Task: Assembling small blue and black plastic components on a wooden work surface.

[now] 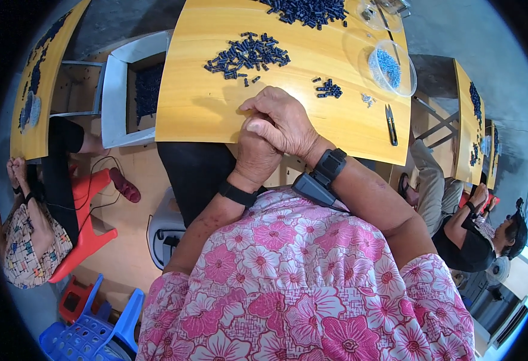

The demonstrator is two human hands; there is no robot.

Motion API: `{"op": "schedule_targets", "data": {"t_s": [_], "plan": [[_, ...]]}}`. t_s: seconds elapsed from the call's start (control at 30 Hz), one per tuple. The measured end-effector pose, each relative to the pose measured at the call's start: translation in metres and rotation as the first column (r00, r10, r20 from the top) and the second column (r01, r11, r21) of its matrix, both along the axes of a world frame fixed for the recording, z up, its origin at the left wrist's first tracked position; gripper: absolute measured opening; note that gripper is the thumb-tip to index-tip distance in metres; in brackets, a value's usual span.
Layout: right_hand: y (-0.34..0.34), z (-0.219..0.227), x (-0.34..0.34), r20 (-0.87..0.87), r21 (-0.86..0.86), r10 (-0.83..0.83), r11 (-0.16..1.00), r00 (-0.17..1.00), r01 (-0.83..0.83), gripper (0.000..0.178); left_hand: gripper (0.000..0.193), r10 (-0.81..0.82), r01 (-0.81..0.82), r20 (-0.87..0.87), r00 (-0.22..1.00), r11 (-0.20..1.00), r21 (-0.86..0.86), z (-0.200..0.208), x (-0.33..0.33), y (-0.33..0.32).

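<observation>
My hands are clasped together at the near edge of the yellow table [197,114]. My right hand [288,123] lies over the left one, its fingers wrapped round it. Beneath it my left hand [255,157] is closed, its fingers mostly hidden; no object shows in either hand. Just beyond them a loose pile of small black cylindrical parts [249,55] is spread out. Several more of these black parts [329,90] form a little group to the right. Black thread snips [391,125] lie near the table's right edge, beside some tiny clear pieces [367,100].
A clear round tub [413,81] of small blue pieces stands at the right, other clear containers [396,15] behind it. A larger black heap [306,11] covers the far side. Left of the table is a white-walled box [114,96] with black parts. Other people sit at side tables.
</observation>
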State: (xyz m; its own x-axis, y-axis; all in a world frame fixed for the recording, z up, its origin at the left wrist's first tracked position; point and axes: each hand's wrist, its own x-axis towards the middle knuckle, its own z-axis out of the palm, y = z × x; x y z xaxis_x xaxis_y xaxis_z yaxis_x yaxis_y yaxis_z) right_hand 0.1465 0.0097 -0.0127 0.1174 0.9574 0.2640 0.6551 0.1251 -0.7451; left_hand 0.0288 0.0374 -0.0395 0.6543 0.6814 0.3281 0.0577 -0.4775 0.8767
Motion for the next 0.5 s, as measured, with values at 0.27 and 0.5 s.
{"op": "schedule_targets", "data": {"t_s": [0.27, 0.5], "plan": [[0.000, -0.001, 0.003, 0.012, 0.011, 0.026, 1.000, 1.000, -0.026, 0.053, 0.034, 0.051, -0.051, -0.001, 0.999, 0.998, -0.037, 0.000, 0.003, -0.002], [0.000, -0.001, 0.001, 0.011, -0.027, 0.000, 1.000, 1.000, 0.000, 0.054, 0.034, 0.027, -0.025, 0.020, 0.999, 0.997, -0.077, 0.000, 0.001, -0.002]]}}
